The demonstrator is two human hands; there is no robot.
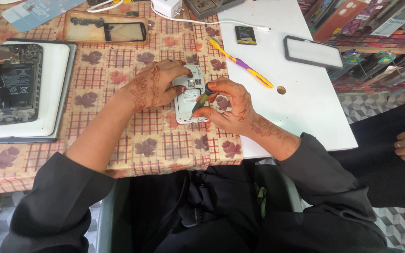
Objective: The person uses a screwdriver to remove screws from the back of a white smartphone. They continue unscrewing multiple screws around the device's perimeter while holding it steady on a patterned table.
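Head view, two hands, left hand [153,86] steadying one opened phone [189,100], right hand [228,110] gripping one screwdriver [202,100]

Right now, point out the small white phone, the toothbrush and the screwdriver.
small white phone [186,108]: head view, lower open back.
toothbrush [247,68]: head view, middle of handle.
screwdriver [203,100]: head view, on its grip in the right hand [228,110].
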